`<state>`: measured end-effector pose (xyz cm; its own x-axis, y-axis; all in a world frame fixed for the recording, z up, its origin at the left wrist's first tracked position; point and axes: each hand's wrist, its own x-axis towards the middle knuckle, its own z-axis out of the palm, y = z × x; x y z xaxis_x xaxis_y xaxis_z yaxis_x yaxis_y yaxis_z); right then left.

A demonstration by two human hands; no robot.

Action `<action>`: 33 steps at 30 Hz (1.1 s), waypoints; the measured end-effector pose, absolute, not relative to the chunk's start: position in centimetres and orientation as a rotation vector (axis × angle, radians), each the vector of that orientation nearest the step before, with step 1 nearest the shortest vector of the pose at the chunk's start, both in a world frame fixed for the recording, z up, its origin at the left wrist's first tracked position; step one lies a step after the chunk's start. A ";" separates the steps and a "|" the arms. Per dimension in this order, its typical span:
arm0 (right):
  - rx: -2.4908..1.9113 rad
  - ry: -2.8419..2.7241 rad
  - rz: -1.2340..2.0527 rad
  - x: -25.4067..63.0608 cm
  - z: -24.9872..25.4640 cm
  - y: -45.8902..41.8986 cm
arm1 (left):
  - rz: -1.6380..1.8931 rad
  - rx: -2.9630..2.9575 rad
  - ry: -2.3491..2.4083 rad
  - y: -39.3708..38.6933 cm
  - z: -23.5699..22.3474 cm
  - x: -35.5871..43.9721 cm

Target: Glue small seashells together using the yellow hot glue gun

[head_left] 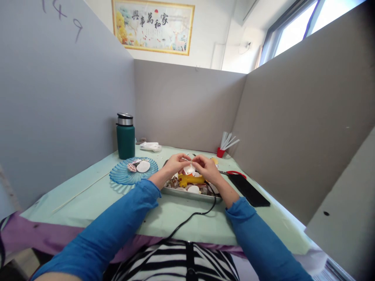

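Observation:
My left hand (176,164) and my right hand (206,166) meet fingertip to fingertip above a metal tray (187,195). Both are closed in a pinch around a small white piece (189,169), possibly a shell; its exact kind is too small to tell. Just below my fingers, a yellow hot glue gun (191,180) lies across the tray, its black cord (191,215) running over the front rim towards me. Shells and flat white discs (193,189) fill the tray around it. My hands hide the tray's far part.
Left of the tray is a blue plate (117,176) with a white disc (143,167) and patterned shells (131,167). A green bottle (125,138) stands behind it. Rightward are a black slab (249,190), red-handled scissors (236,173) and a red cup (220,152) of white sticks. Partitions surround the table.

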<state>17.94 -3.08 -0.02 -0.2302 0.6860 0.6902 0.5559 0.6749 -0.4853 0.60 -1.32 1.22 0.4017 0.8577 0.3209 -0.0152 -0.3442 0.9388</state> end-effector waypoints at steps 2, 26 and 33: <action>-0.970 -1.911 0.171 17.9 0.0 -3.1 | 1.105 1.676 0.752 -1.3 1.2 0.6; -0.940 -1.878 0.255 17.9 -0.3 -2.8 | 1.170 1.650 0.717 -1.2 1.2 0.6; -0.978 -1.893 0.183 18.0 -0.4 -2.6 | 1.135 1.638 0.714 -1.7 1.5 0.7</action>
